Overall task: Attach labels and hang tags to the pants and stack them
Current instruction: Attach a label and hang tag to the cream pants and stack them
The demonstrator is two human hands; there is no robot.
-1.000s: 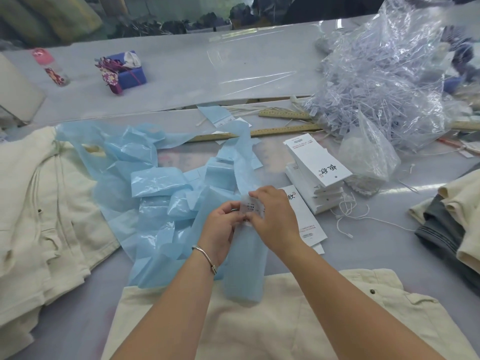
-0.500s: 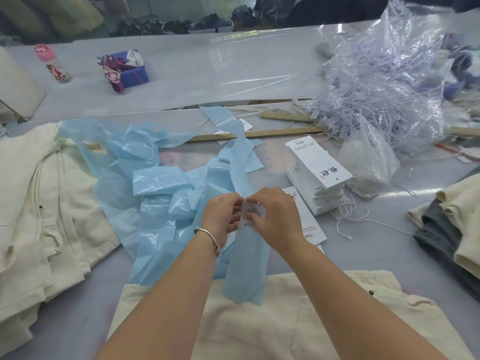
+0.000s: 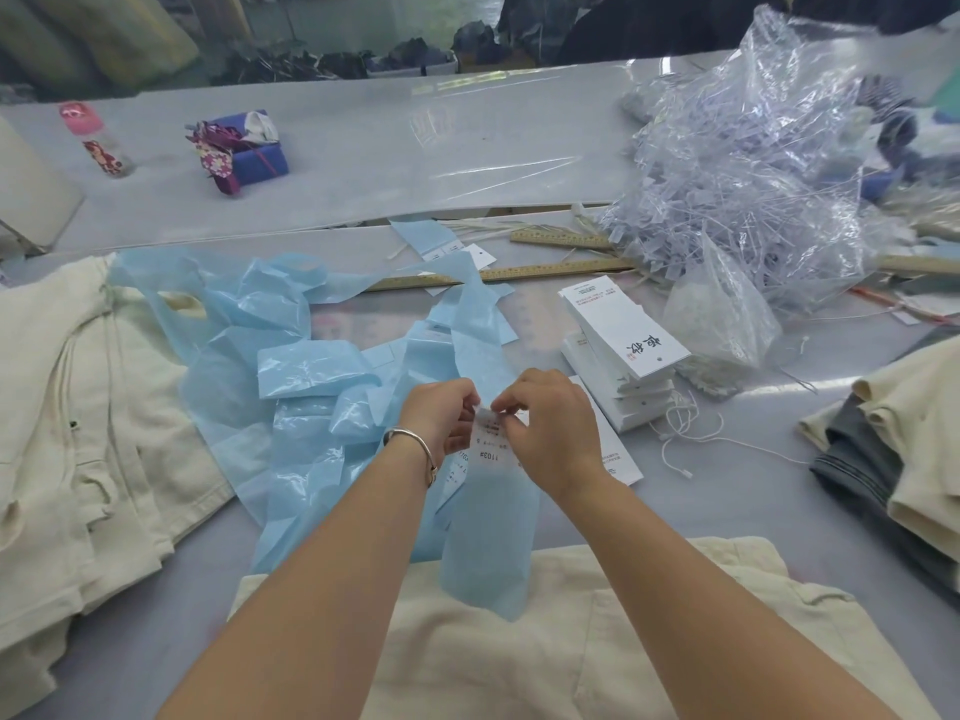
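Fingertips of both hands meet at the top edge of a small white label [image 3: 487,440] printed "1103#": left hand [image 3: 439,415] pinches the left corner, right hand [image 3: 545,423] pinches the right corner, thumb and forefinger clamped on it each side. Label sits at the top of a long blue backing strip [image 3: 488,532], which hangs down and drapes onto the cream pants [image 3: 519,652] laid flat at the near edge of the table [image 3: 363,163]. Judgement: peel step, label not yet on the pants. Handling: label is thin, light, floppy, probably sticky-backed; it will curl and stick to itself or to fingers, so hold by the extreme corners only and keep it taut between both hands. Backing strip is slick and limp with no stiffness; pull it away low, don't crumple it. Pants are soft heavy cloth, won't slide, but wrinkle under press, so flatten the spot first. Risk: skewed placement or a crease. More blue strips [image 3: 311,366] piled behind the hands, stack of white hang tags [image 3: 618,335] with strings to the right, just beside. Finished cream pants [image 3: 67,397] heaped far left, folded pile [image 3: 904,439] far right. Bag of plastic tag pins [image 3: 753,163] at back right, well apart.
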